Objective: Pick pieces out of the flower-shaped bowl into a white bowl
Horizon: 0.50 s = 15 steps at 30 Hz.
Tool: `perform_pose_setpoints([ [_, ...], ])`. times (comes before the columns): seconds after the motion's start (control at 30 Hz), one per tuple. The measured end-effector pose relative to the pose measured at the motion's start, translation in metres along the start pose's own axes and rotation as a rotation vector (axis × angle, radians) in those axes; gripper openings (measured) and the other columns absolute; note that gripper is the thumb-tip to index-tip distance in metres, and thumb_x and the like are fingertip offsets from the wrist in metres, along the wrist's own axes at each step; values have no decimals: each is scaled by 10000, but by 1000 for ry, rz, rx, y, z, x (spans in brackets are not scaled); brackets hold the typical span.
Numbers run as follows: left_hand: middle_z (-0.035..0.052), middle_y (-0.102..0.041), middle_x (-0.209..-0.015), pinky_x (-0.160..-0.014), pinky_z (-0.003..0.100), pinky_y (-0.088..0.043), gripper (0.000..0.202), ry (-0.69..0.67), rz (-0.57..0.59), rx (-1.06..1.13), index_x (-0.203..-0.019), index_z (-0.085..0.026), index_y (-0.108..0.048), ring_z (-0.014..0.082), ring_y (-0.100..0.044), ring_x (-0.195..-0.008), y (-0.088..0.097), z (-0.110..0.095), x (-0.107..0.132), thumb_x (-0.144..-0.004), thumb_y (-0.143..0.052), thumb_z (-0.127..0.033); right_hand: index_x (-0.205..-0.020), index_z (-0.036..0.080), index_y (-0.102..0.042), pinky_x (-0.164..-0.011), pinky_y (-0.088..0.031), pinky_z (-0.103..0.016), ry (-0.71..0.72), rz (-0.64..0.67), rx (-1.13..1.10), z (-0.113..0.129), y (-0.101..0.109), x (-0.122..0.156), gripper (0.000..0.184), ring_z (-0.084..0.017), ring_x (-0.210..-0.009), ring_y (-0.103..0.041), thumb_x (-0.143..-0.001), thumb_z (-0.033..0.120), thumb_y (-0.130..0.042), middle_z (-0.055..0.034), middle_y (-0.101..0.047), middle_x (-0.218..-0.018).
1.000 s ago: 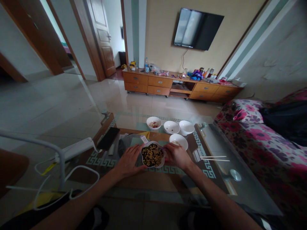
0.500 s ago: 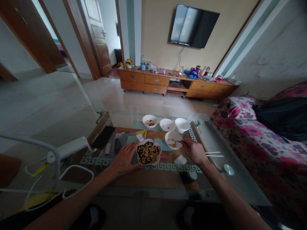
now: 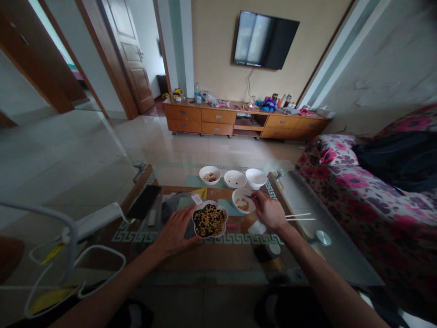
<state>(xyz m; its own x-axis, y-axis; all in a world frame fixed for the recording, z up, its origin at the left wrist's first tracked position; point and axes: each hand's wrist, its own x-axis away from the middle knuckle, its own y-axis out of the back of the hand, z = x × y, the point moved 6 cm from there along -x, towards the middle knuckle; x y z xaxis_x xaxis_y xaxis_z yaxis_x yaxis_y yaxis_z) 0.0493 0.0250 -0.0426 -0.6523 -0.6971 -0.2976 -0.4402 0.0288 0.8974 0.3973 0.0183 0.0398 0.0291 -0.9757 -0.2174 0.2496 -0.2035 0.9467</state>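
My left hand (image 3: 176, 228) spans the left side of a flower-shaped white bowl (image 3: 226, 224), thumb at its lower edge and fingers along its upper left. Dark green pieces and many yellowish beans or nuts (image 3: 210, 217) fill it. With closed fingers my right hand (image 3: 269, 209) grips a thin spoon-like utensil (image 3: 251, 197), whose tip reaches into a round white bowl (image 3: 235, 200). A little light brown food (image 3: 243, 204) lies in that bowl; the utensil's end is too small to make out. Two pale chopsticks (image 3: 302, 217) lie on the table, partly behind my right wrist.
Behind stand three white bowls (image 3: 220, 175), (image 3: 227, 181), (image 3: 255, 184). The glass table (image 3: 191, 277) also carries a crumpled white tissue (image 3: 256, 228), a black box-like object (image 3: 145, 202) and a white power strip (image 3: 94, 219). A flowered sofa (image 3: 344, 182) borders the right; a low cabinet (image 3: 184, 118) stands farther back.
My right hand has shifted slightly left and up over the round bowl, with the utensil still in it. My left hand stays at the flower-shaped bowl. The whole view has tilted a little.
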Motion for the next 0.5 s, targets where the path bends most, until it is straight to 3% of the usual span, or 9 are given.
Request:
perform_pose_setpoints([
  [0.17,182,-418,-1609,-1221,561,-354,1005,15,4,11,-1679,-173,-187,370,-411,-1472,-1,0,-1,-999,-458,-863,-1187,229,-740,-768,-517,-298,36,69,43,30,-8,-14,288,-251,-954,-765,-1032,381,-551,-85,-822,-1104],
  [0.27,184,-456,-1577,-1218,570,-359,999,27,3,24,-1667,-167,-243,378,-428,-1454,-3,2,-2,-989,-496,-856,-1202,276,-776,-805,-529,-319,87,196,114,61,-18,-38,281,-274,-981,-779,-1006,307,-577,-77,-834,-1093],
  [0.33,186,-460,-1574,-1217,574,-359,998,21,-6,26,-1659,-159,-258,377,-428,-1454,-3,1,-2,-989,-490,-861,-1266,267,-777,-830,-540,-337,120,303,177,79,-28,-58,343,-291,-1014,-780,-1003,257,-558,-117,-824,-1164],
  [0.5,180,-426,-1610,-1232,578,-338,1008,42,7,54,-1655,-153,-260,372,-396,-1483,-6,0,-2,-989,-441,-887,-1156,217,-839,-870,-555,-348,188,419,193,103,-57,-100,290,-314,-1031,-778,-973,337,-649,-160,-830,-1101],
])
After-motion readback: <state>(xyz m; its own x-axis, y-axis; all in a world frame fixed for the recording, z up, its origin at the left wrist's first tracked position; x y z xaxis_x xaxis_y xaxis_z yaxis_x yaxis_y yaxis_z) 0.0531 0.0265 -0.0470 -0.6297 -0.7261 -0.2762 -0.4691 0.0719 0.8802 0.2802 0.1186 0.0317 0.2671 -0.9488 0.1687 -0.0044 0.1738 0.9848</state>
